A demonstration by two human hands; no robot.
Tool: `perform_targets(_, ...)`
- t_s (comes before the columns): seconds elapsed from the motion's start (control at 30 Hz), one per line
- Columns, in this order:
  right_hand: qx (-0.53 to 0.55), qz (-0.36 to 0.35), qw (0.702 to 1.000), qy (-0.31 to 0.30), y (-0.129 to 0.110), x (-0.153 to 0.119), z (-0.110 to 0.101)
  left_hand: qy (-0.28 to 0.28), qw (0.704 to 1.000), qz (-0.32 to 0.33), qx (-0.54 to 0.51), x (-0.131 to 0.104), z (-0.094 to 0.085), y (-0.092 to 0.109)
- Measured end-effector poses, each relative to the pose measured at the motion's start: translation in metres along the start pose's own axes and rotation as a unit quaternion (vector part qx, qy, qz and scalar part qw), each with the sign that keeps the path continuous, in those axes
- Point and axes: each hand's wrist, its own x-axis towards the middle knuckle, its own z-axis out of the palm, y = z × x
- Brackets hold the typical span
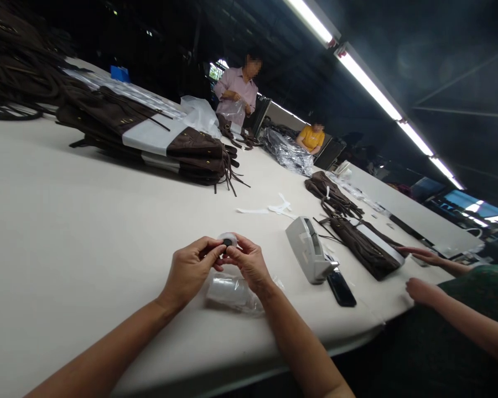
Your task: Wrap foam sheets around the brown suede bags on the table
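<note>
Between the fingertips of both hands is a small roll of clear tape [231,236] with a round black piece [227,242] at its centre. My left hand [186,269] pinches it from the left, thumb on the black piece. From the other side my right hand [251,265] grips it with thumb and fingers. Below the hands, a clear plastic bag holding clear rolls [228,290] lies on the table. To the right stands a grey tape dispenser [305,249], with no roll visible in it.
A dark phone [341,287] lies beside the dispenser. White strips [274,208] and a stack of dark brown bags [149,138] are farther back on the white table [66,249]. At right, a co-worker's hand [425,255] touches another brown bag [365,249]. Two people stand behind.
</note>
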Motion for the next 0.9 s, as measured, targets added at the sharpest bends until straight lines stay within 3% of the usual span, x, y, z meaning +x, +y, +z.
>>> perform_targets(0.23,-0.036,-0.001,0.999,0.015,-0.001,-0.002,0.001,-0.004,0.998,0.0,0.07,0.001,-0.002,-0.002)
perform_targets(0.4,-0.047,-0.014,0.998,0.033,-0.001,-0.002,0.002,0.04,0.976,0.074,0.201,0.004,-0.005,-0.004)
perform_targets(0.57,-0.07,-0.048,0.996,0.02,0.0,-0.004,0.003,-0.033,0.983,0.08,0.162,0.007,-0.007,-0.008)
perform_targets(0.73,-0.066,-0.066,0.996,0.015,0.0,-0.001,0.003,-0.005,0.98,0.09,0.179,0.011,-0.006,-0.01)
perform_targets(0.9,-0.037,-0.064,0.997,0.014,0.004,0.001,0.01,0.017,0.979,0.039,0.2,0.012,-0.008,-0.007)
